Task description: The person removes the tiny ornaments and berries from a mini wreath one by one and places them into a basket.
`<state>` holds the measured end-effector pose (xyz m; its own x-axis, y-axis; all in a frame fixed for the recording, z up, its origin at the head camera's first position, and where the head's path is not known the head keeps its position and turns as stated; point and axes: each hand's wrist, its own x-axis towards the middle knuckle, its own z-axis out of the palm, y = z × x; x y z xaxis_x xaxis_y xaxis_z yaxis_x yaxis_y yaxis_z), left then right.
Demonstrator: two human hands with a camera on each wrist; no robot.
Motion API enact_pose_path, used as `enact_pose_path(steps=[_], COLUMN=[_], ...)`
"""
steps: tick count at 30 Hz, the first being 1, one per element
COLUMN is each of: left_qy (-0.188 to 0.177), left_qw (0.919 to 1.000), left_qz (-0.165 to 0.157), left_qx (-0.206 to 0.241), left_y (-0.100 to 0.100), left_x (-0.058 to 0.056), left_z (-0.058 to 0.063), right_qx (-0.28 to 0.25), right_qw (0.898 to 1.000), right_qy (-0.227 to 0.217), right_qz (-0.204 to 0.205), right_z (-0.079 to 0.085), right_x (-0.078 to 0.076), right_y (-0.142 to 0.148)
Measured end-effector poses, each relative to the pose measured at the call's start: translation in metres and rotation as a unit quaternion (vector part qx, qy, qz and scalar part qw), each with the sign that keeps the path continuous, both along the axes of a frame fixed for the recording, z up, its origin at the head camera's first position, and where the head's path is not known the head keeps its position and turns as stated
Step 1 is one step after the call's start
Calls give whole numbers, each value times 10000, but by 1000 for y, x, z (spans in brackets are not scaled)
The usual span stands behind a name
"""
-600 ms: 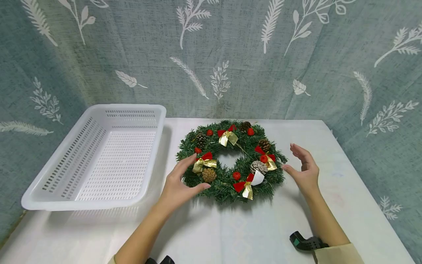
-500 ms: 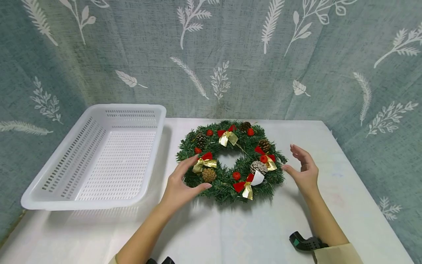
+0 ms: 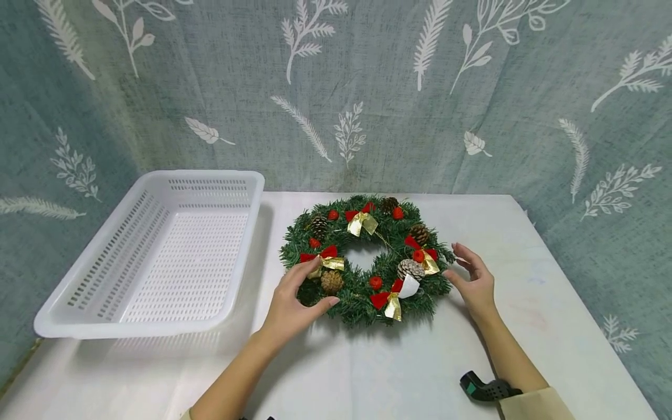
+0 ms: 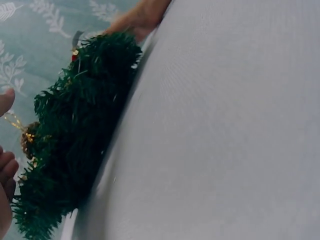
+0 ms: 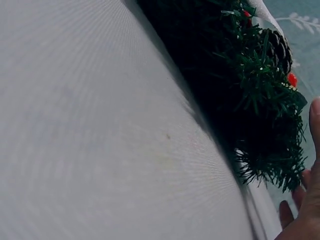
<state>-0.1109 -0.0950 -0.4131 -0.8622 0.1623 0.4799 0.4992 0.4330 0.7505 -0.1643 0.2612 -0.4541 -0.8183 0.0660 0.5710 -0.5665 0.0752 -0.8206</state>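
Note:
A green Christmas wreath (image 3: 362, 303) lies flat on the white table, trimmed with red and gold bows, pine cones and red berries. My left hand (image 3: 294, 303) hovers over its left side, thumb and fingers spread apart; the fingers cover part of the left bow (image 3: 329, 256). At the wreath's right edge my right hand (image 3: 475, 286) has its thumb and fingers apart, the tips close to the greenery. Whether they touch it I cannot tell. Both wrist views show the wreath's side, with fingers (image 4: 6, 167) of the left hand and the right thumb (image 5: 315, 122) at the frame edges.
A white perforated plastic basket (image 3: 247, 245) stands on the left of the table (image 3: 399, 373). A green-grey curtain (image 3: 388, 128) with white leaf prints hangs behind and along the sides. A black wrist device (image 3: 488, 388) sits on the right forearm.
My right hand has moved left, closer to the wreath's right edge. My left hand has shifted slightly right and down over the left side. The wreath has stayed in place; the head view has tilted slightly.

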Motion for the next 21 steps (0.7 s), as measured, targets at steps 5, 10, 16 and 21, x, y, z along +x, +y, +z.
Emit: enact_pose_path(steps=[5, 10, 16, 21], left_qy=[-242, -650, -719, -616], left_qw=[9996, 9978, 9973, 9980], left_qz=[83, 47, -8, 108], left_qx=[92, 106, 139, -25], left_y=[3, 4, 5, 6], left_x=[1, 0, -1, -3], left_z=[-2, -4, -7, -10], right_qx=[191, 733, 857, 856], right_qw=[9920, 9748, 9732, 9756], right_qy=[-1238, -2092, -2118, -2004], right_qz=[123, 232, 267, 273], right_z=[-2, 2, 2, 1], right_x=[0, 1, 1, 1], right_y=[5, 7, 7, 6])
